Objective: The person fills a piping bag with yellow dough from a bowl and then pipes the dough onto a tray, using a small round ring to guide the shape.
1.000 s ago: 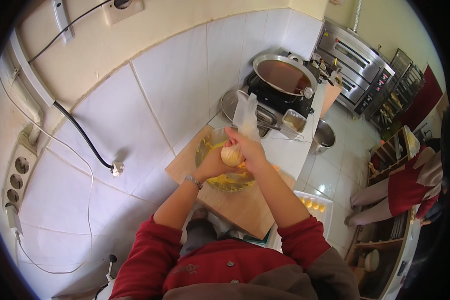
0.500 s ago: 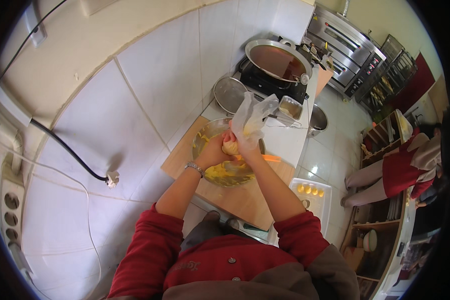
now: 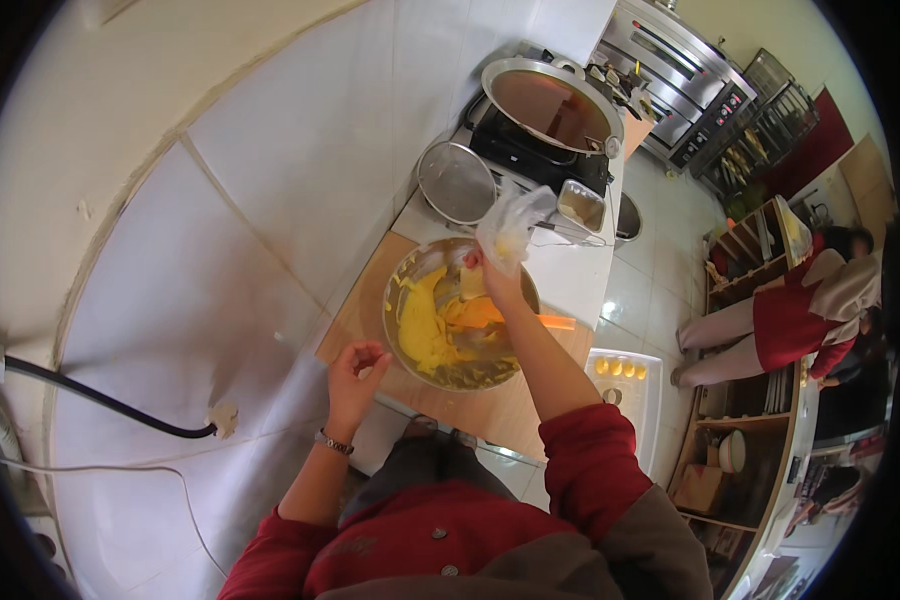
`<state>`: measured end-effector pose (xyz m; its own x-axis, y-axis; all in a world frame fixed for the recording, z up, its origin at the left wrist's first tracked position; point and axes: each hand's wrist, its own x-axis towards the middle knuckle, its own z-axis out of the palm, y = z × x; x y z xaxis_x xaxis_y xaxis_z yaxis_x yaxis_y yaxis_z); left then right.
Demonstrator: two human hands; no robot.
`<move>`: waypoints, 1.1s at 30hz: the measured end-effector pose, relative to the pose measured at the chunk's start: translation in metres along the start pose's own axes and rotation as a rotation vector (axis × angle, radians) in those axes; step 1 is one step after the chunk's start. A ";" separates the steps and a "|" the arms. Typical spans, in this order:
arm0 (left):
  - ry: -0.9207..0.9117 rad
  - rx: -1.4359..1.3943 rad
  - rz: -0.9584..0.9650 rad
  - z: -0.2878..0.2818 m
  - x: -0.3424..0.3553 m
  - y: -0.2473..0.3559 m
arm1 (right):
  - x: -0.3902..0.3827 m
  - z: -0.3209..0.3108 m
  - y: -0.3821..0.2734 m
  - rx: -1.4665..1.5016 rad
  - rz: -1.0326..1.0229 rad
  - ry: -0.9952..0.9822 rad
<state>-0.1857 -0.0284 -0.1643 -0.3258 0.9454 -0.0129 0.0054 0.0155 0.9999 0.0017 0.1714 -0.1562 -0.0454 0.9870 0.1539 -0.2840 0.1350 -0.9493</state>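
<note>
A clear plastic piping bag [image 3: 510, 222] with pale yellow filling is gripped in my right hand [image 3: 492, 274], and its filled end hangs over a steel bowl [image 3: 391, 325]. Thick yellow cream [image 3: 423, 330] lies in the bowl and coats its sides. An orange spatula [image 3: 555, 322] rests in the cream with its handle over the right rim. My left hand [image 3: 356, 376] is off the bowl, to its lower left; its fingers are loosely bent and apart, holding nothing. A wooden board [image 3: 370, 275] lies under the bowl.
Beyond the bowl are a round strainer [image 3: 456, 182], a small metal tin [image 3: 581, 205] and a wide pan of brown liquid [image 3: 550, 105] on a black stove [image 3: 510, 150]. A white tray [image 3: 650, 400] with several yellow pieces sits at right. A person [image 3: 785, 325] stands near wooden shelves.
My left hand has let go of the piping bag and moved down and left, away from the bowl. My right hand keeps the bag above the bowl, whose cream now shows more.
</note>
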 end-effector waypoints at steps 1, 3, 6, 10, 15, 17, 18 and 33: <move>-0.007 -0.018 -0.015 -0.001 -0.001 0.001 | 0.003 0.005 -0.003 -0.125 0.055 -0.052; -0.018 -0.036 -0.029 0.000 -0.002 -0.001 | 0.008 0.011 -0.010 -0.250 0.107 -0.101; -0.088 -0.061 -0.019 0.016 0.001 -0.001 | 0.021 -0.011 -0.004 -0.725 -0.266 -0.420; -0.153 0.170 0.095 0.036 -0.005 0.029 | -0.003 -0.004 -0.063 -0.374 0.004 -0.202; -0.126 0.350 0.512 0.128 -0.010 0.102 | -0.070 -0.018 -0.159 0.261 0.292 0.091; -0.194 0.380 0.538 0.167 -0.018 0.113 | -0.100 -0.033 -0.187 0.347 0.322 0.162; -0.227 0.376 0.539 0.180 -0.025 0.119 | -0.113 -0.045 -0.198 0.257 0.255 0.119; -0.606 0.373 -0.029 0.422 -0.166 -0.090 | -0.316 -0.454 -0.155 0.796 0.067 1.030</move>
<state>0.2667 -0.0488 -0.2567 0.2517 0.9559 -0.1513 0.3630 0.0517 0.9303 0.4945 -0.1219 -0.1822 0.5683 0.6504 -0.5040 -0.8121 0.3452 -0.4704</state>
